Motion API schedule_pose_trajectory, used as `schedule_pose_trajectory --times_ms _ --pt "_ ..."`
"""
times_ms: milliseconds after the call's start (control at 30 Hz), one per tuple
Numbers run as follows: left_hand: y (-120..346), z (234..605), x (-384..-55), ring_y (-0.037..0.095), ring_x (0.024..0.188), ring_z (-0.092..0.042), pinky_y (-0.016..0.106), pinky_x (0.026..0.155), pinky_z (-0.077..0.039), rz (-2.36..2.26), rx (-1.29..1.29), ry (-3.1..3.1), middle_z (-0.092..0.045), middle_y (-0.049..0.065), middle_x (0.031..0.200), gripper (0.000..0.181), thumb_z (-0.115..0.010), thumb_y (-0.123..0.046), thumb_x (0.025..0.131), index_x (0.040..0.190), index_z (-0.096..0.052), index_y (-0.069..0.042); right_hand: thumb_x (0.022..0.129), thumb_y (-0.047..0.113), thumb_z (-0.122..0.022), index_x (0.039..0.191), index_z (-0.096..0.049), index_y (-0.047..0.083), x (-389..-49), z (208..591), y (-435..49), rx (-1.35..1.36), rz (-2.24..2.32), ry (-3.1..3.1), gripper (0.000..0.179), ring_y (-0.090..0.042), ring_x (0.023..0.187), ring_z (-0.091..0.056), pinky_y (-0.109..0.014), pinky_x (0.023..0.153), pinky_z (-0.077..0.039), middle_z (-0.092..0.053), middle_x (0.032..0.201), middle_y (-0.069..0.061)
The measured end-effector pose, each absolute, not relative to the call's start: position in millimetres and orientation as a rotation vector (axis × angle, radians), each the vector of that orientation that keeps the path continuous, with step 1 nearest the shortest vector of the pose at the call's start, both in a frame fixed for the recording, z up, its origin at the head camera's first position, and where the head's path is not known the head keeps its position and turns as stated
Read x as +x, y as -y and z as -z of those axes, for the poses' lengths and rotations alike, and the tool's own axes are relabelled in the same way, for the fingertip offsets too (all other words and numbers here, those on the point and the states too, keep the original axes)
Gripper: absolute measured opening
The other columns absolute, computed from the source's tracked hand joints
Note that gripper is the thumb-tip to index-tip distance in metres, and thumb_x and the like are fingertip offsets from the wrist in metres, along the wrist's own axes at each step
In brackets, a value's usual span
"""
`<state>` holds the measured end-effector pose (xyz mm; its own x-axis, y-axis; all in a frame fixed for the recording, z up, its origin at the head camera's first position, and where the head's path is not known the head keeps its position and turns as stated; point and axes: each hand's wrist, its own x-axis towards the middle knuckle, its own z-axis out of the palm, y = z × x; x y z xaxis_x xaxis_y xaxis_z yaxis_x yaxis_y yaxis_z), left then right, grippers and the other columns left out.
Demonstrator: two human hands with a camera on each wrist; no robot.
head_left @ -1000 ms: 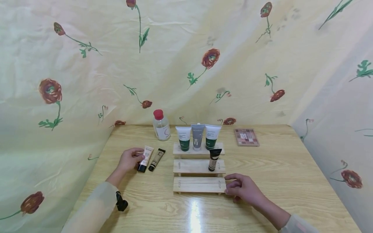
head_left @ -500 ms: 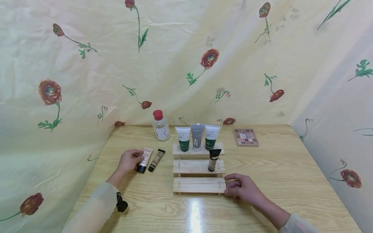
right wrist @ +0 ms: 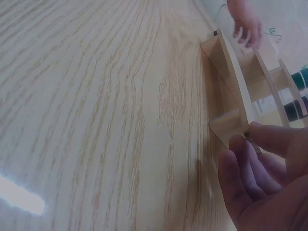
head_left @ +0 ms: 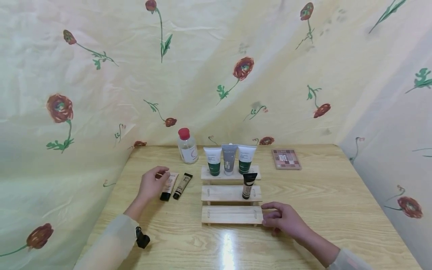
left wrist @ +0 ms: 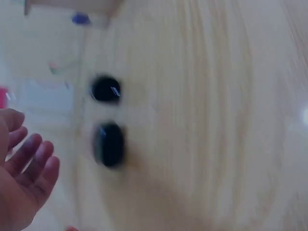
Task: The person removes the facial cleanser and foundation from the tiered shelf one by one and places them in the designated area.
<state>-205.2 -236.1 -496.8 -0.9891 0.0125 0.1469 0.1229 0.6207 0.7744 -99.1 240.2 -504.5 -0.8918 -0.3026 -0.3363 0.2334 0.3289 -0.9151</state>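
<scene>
My left hand (head_left: pixel 151 183), its fingers relaxed, is over the upper end of a pale pink BB cream tube (head_left: pixel 168 186) with a black cap, which lies on the table. The left wrist view has this hand's fingers (left wrist: pixel 45 168) apart from the two blurred black tube caps. Beside the BB cream lies a slim gold-brown tube (head_left: pixel 182 186). My right hand (head_left: pixel 282 219) pinches the right end of the lowest step of a three-step wooden display rack (head_left: pixel 233 214), as the right wrist view (right wrist: pixel 262 166) also shows. A dark-topped tube (head_left: pixel 248 186) stands on the middle step.
On the top step stand two white-and-green tubes (head_left: pixel 213 161) with a grey tube (head_left: pixel 229 159) between them. A clear bottle (head_left: pixel 189 150) with a red cap is behind, to the left. An eyeshadow palette (head_left: pixel 286 159) lies at the back right. Flowered cloth hangs behind the table.
My left hand has let go of the BB cream tube, its fingers lifting slightly off it. The right hand keeps its hold on the rack.
</scene>
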Motion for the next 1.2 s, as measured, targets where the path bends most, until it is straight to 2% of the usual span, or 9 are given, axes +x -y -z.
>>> schedule_pose_trajectory --times_ms 300,467,633,767,1067,1200 --pt "164.4 458.3 -182.6 0.019 0.092 -0.066 0.024 0.079 -0.057 1.608 -0.438 2.532 -0.072 0.009 0.104 0.028 -0.070 -0.013 0.098 0.125 -0.068 -0.003 0.092 0.017 -0.077 0.142 -0.051 -0.007 -97.3 505.4 -241.5 -0.042 1.615 -2.098 0.062 -0.027 0.083 -0.072 -0.038 0.062 -0.060 -0.075 0.109 -0.016" --pt "127.6 444.1 -170.2 0.020 0.095 -0.067 0.028 0.082 -0.057 1.736 -0.596 2.566 -0.072 0.006 0.105 0.034 -0.073 -0.015 0.096 0.128 -0.066 -0.006 0.091 0.015 -0.077 0.142 -0.050 -0.008 -96.0 506.9 -240.5 -0.057 1.616 -2.106 0.062 -0.026 0.078 -0.070 -0.037 0.060 -0.060 -0.076 0.104 -0.015" --pt "98.7 442.2 -163.7 0.021 0.103 -0.068 0.031 0.089 -0.057 1.841 -0.729 2.565 -0.071 0.002 0.113 0.041 -0.076 -0.017 0.094 0.132 -0.064 -0.009 0.092 0.013 -0.077 0.142 -0.048 -0.009 -94.3 507.6 -239.9 -0.081 1.623 -2.110 0.062 -0.026 0.076 -0.070 -0.037 0.060 -0.060 -0.076 0.103 -0.017" --pt "78.2 442.0 -159.5 0.023 0.109 -0.067 0.032 0.093 -0.057 1.876 -0.794 2.554 -0.070 0.002 0.119 0.045 -0.078 -0.017 0.092 0.134 -0.064 -0.010 0.092 0.013 -0.076 0.142 -0.047 -0.010 -94.0 507.3 -240.0 -0.099 1.623 -2.113 0.062 -0.025 0.077 -0.071 -0.038 0.059 -0.060 -0.076 0.103 -0.017" --pt "42.6 447.7 -158.0 0.016 0.110 -0.065 0.033 0.095 -0.055 1.831 -0.824 2.573 -0.069 0.007 0.126 0.046 -0.080 -0.025 0.091 0.133 -0.064 -0.016 0.090 0.013 -0.078 0.141 -0.050 -0.008 -96.6 508.7 -239.9 -0.069 1.611 -2.126 0.062 -0.026 0.080 -0.072 -0.038 0.060 -0.060 -0.077 0.102 -0.016" --pt "32.3 446.0 -157.6 0.015 0.109 -0.066 0.032 0.094 -0.056 1.858 -0.804 2.564 -0.068 0.003 0.123 0.044 -0.082 -0.025 0.090 0.129 -0.064 -0.017 0.090 0.014 -0.078 0.141 -0.050 -0.008 -97.1 509.7 -239.7 -0.062 1.608 -2.126 0.062 -0.026 0.082 -0.073 -0.039 0.060 -0.060 -0.077 0.102 -0.015"
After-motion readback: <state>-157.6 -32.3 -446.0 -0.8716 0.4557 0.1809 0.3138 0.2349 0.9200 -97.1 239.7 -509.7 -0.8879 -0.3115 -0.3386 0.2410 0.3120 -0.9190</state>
